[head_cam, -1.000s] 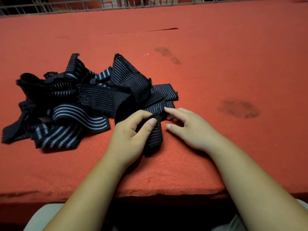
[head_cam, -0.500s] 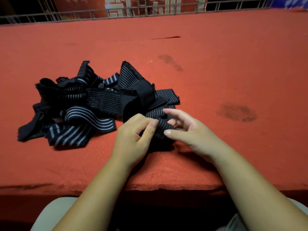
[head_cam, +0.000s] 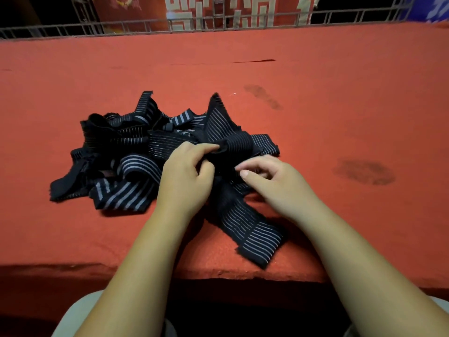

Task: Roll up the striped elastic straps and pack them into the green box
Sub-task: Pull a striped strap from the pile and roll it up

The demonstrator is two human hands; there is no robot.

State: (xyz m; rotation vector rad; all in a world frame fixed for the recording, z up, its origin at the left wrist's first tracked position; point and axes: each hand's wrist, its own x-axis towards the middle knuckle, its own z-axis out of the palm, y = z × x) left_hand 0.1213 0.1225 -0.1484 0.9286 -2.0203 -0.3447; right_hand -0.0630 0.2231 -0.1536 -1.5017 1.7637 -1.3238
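At the near edge of the table (head_cam: 340, 117), left hand (head_cam: 184, 176) and right hand (head_cam: 274, 181) pinch one striped strap (head_cam: 252, 229), rolling barely begun. The pile (head_cam: 126, 152) at left lies loose (green box not in view); nothing judged packed.

A red felt-covered table (head_cam: 340, 132) fills the view, marked by dark stains (head_cam: 363, 172) and a slit (head_cam: 254, 61); behind its far edge runs a metal wire railing (head_cam: 73, 30); beyond, red and cream patterned panels (head_cam: 218, 10) in dim light.
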